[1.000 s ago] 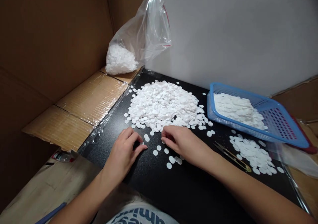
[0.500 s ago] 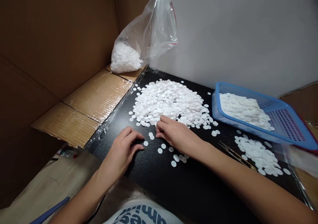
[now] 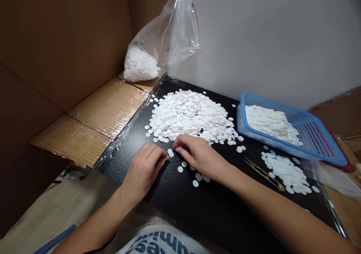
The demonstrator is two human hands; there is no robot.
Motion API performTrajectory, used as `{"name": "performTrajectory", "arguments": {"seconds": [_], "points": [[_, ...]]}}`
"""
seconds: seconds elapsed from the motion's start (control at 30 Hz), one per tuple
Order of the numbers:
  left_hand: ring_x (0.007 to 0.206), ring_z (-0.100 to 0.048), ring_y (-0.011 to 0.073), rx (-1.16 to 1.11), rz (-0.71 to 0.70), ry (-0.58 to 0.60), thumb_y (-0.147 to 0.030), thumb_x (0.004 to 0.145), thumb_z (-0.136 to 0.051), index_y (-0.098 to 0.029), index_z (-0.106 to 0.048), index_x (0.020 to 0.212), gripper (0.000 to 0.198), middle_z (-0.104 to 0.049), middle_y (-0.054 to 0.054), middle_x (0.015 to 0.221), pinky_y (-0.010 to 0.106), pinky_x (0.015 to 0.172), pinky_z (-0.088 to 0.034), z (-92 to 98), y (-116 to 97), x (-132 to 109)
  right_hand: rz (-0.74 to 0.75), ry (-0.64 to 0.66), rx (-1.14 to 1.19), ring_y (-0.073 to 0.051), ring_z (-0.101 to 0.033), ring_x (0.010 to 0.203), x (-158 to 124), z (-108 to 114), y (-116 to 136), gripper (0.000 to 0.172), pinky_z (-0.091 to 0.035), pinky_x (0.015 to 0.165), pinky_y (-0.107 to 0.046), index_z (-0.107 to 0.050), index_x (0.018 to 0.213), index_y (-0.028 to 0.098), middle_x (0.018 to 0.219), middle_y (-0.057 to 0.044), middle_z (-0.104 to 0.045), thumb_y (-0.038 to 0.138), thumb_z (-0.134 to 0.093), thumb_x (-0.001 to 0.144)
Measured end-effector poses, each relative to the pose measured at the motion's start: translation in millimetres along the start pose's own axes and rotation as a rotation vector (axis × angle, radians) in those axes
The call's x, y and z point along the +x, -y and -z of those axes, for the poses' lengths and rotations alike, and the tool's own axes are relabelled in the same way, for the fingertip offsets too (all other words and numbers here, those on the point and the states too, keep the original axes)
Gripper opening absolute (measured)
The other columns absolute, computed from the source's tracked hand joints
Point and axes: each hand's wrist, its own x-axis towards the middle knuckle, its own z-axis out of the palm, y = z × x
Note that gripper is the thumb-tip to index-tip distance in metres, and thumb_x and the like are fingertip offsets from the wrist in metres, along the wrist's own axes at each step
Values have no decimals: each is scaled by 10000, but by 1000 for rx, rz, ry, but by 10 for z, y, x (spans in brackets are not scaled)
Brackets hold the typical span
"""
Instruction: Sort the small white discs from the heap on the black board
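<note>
My left hand (image 3: 145,167) hovers low over the black tabletop, thumb and index finger brought together at a white disc (image 3: 168,157), mostly hidden at the fingertips. Just across from it, my right hand (image 3: 201,154) is at the front edge of a big heap of white round discs (image 3: 188,113). Its fingers are curled and the thumb tip meets the index finger; anything between them is too small to make out. Two loose discs (image 3: 170,153) lie between the hands. Several more discs (image 3: 195,183) are scattered beneath and in front of my right wrist.
A blue perforated basket (image 3: 324,133) on the right holds many discs. In front of it lie a smaller disc pile (image 3: 286,171) and metal thread snips (image 3: 265,174). A clear plastic bag (image 3: 180,32) of white pieces stands in the back left corner, on cardboard (image 3: 109,103).
My left hand has moved right and its thumb and finger have closed where a loose disc lay. My right hand has shifted slightly, its thumb nearer the heap. The view has panned a little.
</note>
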Motion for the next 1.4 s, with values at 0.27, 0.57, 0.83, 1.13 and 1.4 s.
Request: {"name": "performTrajectory", "arguments": {"seconds": [0.27, 0.57, 0.83, 1.13, 1.4], "points": [[818, -557, 162, -30, -79, 146, -229, 972, -543, -186, -578, 859, 127, -583, 14, 860, 265, 709, -455, -17, 13, -39, -261, 146, 11, -117, -522, 569, 123, -29, 69, 74, -343, 562, -233, -632, 801, 182, 646, 26, -601, 203, -652, 869], [1096, -582, 212, -32, -122, 56, -140, 961, -535, -209, -576, 1185, 238, -659, 65, 1160, 386, 936, -520, -65, 69, 7, -289, 152, 54, -113, -532, 583, 109, 10, 79, 71, -350, 550, -214, -645, 795, 172, 645, 19, -608, 136, -618, 850], [1100, -567, 210, 58, -176, 63, -82, 965, -490, -192, -619, 1156, 256, -650, 82, 1223, 384, 896, -553, -139, 137, -63, -421, 173, -112, -131, -522, 565, -327, 396, -102, 144, -332, 526, -240, -612, 727, 186, 633, 11, -600, 233, -622, 864], [1016, -660, 194, -57, -107, 12, -115, 922, -586, -194, -642, 1064, 172, -673, 79, 1130, 315, 843, -565, -123, 51, 69, -49, 86, -45, -163, -578, 828, -304, 120, -70, 87, -423, 738, -271, -599, 910, 189, 912, -43, -631, 118, -548, 913], [1017, -664, 194, -101, -33, 98, -62, 852, -655, -218, -669, 1000, 214, -654, 59, 1161, 302, 850, -545, -49, 91, 82, -161, 254, -50, -110, -474, 588, -160, 228, 47, 157, -323, 571, -231, -551, 756, 177, 689, 20, -574, 122, -598, 896]]}}
